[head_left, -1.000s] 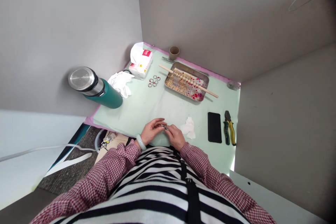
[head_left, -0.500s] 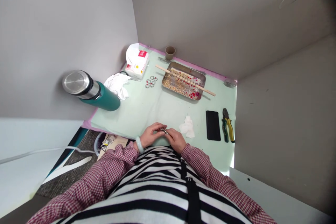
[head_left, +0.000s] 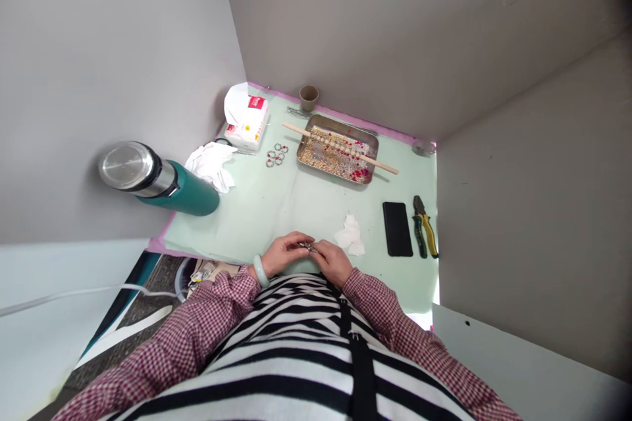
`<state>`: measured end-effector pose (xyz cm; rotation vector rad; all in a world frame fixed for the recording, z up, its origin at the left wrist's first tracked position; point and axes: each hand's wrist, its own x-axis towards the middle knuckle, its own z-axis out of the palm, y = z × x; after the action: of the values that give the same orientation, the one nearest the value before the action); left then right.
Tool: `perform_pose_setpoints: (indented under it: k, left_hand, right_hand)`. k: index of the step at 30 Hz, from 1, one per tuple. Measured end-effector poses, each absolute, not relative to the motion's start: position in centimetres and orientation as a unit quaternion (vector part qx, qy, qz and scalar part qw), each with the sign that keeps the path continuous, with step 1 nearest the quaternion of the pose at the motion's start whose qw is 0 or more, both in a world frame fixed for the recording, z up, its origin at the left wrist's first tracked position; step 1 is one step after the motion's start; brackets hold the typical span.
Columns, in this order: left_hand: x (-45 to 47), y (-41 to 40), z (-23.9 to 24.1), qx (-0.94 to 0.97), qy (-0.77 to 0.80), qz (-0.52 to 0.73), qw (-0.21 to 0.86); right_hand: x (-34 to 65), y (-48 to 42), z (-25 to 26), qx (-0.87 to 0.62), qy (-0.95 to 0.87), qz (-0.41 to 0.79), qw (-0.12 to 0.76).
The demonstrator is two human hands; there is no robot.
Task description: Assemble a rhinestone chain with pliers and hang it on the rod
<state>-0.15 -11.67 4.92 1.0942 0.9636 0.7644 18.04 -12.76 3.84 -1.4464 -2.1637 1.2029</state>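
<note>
Close to my body, over the table's front edge, both hands meet at a small silvery ring of beads (head_left: 309,247). My left hand (head_left: 285,252) has its fingers closed on the ring's left side, with a pale bangle at the wrist. From the right, my right hand (head_left: 334,261) pinches the same piece between thumb and fingers. The fingers hide part of it, so its full shape is unclear. Farther off lie several similar beaded rings (head_left: 277,155) with red beads. Beyond my right hand is a crumpled bit of white tissue (head_left: 351,235).
A metal tray (head_left: 337,175) of gold and red beads has a wooden stick (head_left: 384,165) across it. Left stand a green flask (head_left: 192,189), tissue pack (head_left: 247,125) and crumpled tissue (head_left: 212,163). Right lie a black phone (head_left: 397,229) and pliers (head_left: 425,227). A cup (head_left: 309,98) stands behind.
The view has shifted slightly, moving the table things a little to the left. Both hands stay on the small ring, with only slight finger movement.
</note>
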Motion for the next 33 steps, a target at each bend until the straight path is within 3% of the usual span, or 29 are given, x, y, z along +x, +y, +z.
perform_pose_setpoints:
  k: [22, 33]
  left_hand:
    - [0.7, -12.1, 3.7, 0.548, 0.386, 0.285, 0.685]
    - [0.8, -11.7, 3.3, 0.592, 0.401, 0.284, 0.639]
  right_hand:
    - [18.8, -13.5, 4.5, -0.48, -0.72, 0.46, 0.198]
    - [18.4, -13.3, 5.6, -0.508, -0.682, 0.497, 0.173]
